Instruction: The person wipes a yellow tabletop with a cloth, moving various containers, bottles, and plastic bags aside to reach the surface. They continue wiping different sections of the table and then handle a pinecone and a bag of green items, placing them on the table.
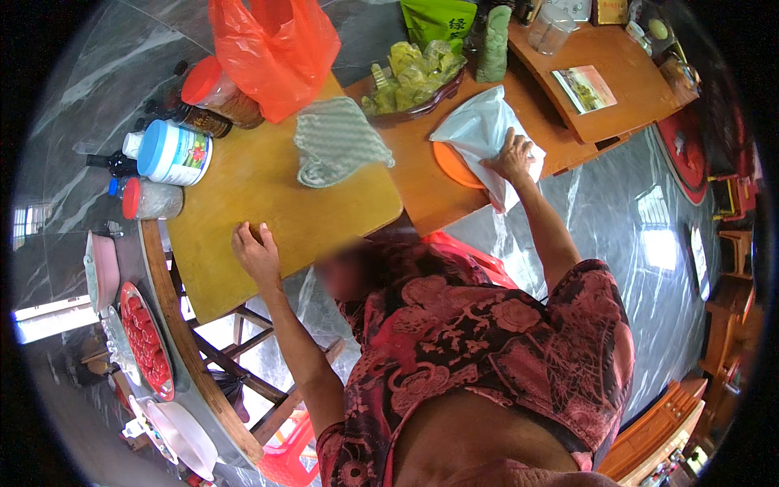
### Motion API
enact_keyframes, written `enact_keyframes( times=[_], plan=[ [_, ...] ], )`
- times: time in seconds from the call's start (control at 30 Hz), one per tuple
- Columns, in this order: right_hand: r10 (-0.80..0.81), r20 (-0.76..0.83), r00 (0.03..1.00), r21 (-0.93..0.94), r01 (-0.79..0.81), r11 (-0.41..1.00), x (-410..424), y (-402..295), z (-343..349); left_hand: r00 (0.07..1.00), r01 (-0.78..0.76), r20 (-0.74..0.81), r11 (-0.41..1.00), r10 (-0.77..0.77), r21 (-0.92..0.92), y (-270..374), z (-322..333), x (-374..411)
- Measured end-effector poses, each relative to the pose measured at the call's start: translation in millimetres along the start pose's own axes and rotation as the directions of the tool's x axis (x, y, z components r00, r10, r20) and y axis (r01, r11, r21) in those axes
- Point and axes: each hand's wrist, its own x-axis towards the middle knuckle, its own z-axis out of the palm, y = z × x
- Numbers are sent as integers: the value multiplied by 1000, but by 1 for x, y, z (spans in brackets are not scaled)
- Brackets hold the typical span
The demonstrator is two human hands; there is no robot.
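Note:
My right hand (pixel 512 157) lies on a white plastic bag (pixel 478 119), with fingers bent and spread over it. Whether they pinch the film is unclear. Partly under the bag is an orange round plate or lid (pixel 455 165) on the brown wooden table (pixel 435 204). On the yellow tabletop (pixel 274 204), near its front edge, rests my left hand (pixel 257 251), holding nothing, its fingers a little apart. Beyond it a grey-green striped cloth (pixel 341 141) is spread, crumpled at one corner.
A red plastic bag (pixel 274 55), lidded jars (pixel 153 199) and a blue-lidded tub (pixel 175 152) line the far-left edge. Behind the white bag stand a carved yellow-green ornament (pixel 414 76) and a green pouch (pixel 435 21). A raised wooden shelf (pixel 584 55) holds a booklet (pixel 584 89). Red stools (pixel 289 453) stand below.

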Motion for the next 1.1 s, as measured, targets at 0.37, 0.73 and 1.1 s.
enact_keyframes(
  times=[0.37,0.73,1.1],
  plan=[
    [34,144,989,80,-46,996,19,-2,-3,996,-69,-59,998,68,-8,-12,1,-2],
    [281,125,952,135,-297,945,15,-29,2,1000,-24,-12,998,25,54,-5,-2,-4],
    [257,72,964,224,-267,937,11,-23,-16,1000,-17,11,999,17,50,4,-2,-1]
  ],
)
